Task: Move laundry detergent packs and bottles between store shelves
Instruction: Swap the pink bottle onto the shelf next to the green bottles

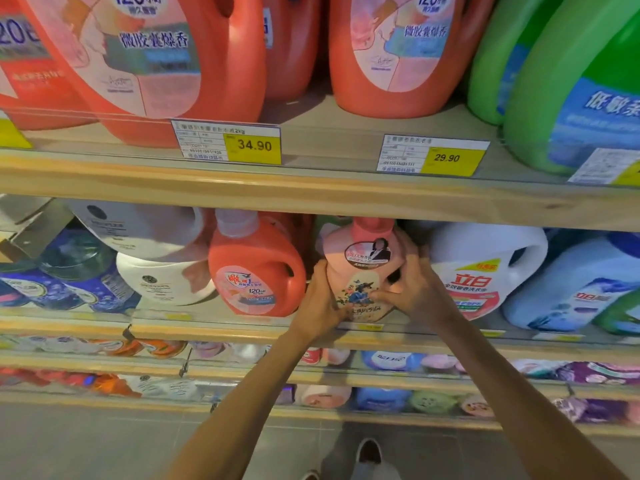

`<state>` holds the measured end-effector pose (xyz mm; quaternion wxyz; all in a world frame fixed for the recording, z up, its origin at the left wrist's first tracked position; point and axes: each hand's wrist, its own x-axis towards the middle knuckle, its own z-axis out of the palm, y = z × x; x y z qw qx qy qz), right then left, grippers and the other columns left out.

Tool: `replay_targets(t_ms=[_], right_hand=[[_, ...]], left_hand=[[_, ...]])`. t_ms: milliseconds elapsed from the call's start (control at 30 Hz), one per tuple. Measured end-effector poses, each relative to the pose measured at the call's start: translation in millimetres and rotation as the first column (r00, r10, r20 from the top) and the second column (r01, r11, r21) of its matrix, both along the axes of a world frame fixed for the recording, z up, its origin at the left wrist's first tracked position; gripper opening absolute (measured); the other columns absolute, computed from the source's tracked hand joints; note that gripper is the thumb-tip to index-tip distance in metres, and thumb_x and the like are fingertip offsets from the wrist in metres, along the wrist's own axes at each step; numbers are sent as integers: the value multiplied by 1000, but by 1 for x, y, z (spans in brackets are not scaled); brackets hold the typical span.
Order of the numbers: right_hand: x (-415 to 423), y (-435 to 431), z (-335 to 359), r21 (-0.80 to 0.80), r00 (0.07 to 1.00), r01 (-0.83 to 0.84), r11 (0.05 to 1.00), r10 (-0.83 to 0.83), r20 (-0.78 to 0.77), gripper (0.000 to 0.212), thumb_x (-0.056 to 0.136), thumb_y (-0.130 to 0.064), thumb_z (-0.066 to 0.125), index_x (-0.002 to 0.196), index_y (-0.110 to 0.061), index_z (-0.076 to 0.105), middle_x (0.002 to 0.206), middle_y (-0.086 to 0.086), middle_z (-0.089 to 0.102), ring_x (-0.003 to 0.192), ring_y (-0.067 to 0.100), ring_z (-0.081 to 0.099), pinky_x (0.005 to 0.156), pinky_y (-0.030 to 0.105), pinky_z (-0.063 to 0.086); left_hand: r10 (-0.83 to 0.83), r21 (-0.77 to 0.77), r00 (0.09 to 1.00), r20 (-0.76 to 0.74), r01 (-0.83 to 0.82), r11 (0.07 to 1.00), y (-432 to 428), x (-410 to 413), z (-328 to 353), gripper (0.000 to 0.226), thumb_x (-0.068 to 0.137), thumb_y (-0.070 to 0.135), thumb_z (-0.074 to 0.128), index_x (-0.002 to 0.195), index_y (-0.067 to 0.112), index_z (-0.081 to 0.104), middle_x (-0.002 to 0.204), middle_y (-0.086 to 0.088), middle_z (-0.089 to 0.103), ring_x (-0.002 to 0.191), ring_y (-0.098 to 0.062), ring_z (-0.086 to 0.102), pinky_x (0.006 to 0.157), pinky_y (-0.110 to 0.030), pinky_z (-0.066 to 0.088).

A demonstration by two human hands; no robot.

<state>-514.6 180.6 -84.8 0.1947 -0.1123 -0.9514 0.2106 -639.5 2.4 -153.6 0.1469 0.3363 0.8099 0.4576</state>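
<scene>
A pale pink detergent bottle (360, 268) with a pink cap and a flower label stands on the second shelf (242, 329), between an orange-red bottle (254, 271) and a white bottle (485, 268). My left hand (320, 301) grips its left side near the base. My right hand (414, 285) wraps around its right side, fingers curled over the label. The bottle's base is partly hidden by my hands.
The top shelf (311, 188) carries large orange-red jugs (173, 53) and green jugs (571, 88), with price tags (228, 142) on its edge. White, blue and dark bottles crowd the second shelf. Lower shelves hold pouches and packs. Grey floor lies below.
</scene>
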Motion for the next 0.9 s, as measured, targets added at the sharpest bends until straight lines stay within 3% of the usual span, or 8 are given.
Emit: replay_targets(t_ms=[133, 267, 400, 500, 567, 733, 900], right_hand=[[-2, -7, -2, -61, 997, 30, 998, -35, -73, 124, 58, -36, 93, 154, -8, 21, 137, 21, 43, 119, 35, 54, 95, 41, 52], [-4, -8, -1, -75, 996, 51, 996, -56, -65, 119, 61, -50, 87, 153, -10, 23, 138, 17, 44, 116, 32, 58, 92, 32, 51], [0, -7, -2, -90, 996, 28, 996, -35, -84, 117, 63, -62, 76, 151, -4, 25, 142, 17, 43, 126, 31, 50, 100, 41, 50], [8, -8, -5, -112, 992, 23, 993, -36, -119, 113, 61, -53, 85, 149, -17, 24, 140, 14, 46, 123, 31, 53, 93, 45, 54], [16, -12, -6, -147, 991, 40, 988, -58, -119, 111, 60, -45, 90, 147, -25, 24, 136, 14, 49, 115, 31, 59, 85, 44, 58], [29, -25, -2, -142, 992, 37, 989, -53, -115, 106, 64, -64, 75, 148, -23, 25, 126, 14, 50, 107, 31, 60, 81, 45, 59], [36, -31, 1, -105, 986, 51, 993, -67, -155, 102, 64, -45, 89, 146, -24, 31, 126, 8, 52, 107, 28, 60, 82, 47, 56]], left_hand=[[-67, -53, 998, -11, 66, 996, -4, -12, -1, 97, 64, 16, 89, 133, 34, 24, 134, -6, 46, 129, -23, 49, 102, -49, 50], [-106, -92, 994, 6, 106, 990, -6, -19, 0, 96, 65, 12, 91, 138, 19, 28, 133, -7, 45, 126, -21, 48, 105, -46, 47], [-122, -130, 991, -62, 114, 985, -4, -20, 2, 88, 66, 15, 91, 136, 8, 40, 122, -7, 43, 116, -22, 45, 103, -43, 43], [-131, -127, 986, -101, 118, 985, -7, -20, 1, 88, 63, 19, 93, 133, 8, 42, 120, -5, 43, 112, -19, 43, 99, -41, 44], [-139, -117, 985, -104, 126, 985, -10, -21, 0, 93, 60, 22, 94, 134, 8, 40, 124, -6, 46, 114, -20, 45, 99, -43, 45], [-184, -111, 981, -70, 175, 978, -18, -16, 7, 99, 67, 24, 90, 143, 10, 29, 139, -8, 50, 124, -23, 51, 100, -43, 47], [-195, -146, 973, -124, 177, 973, -25, -12, 11, 95, 70, 35, 87, 145, 19, 31, 140, -5, 52, 125, -24, 53, 99, -40, 47]])
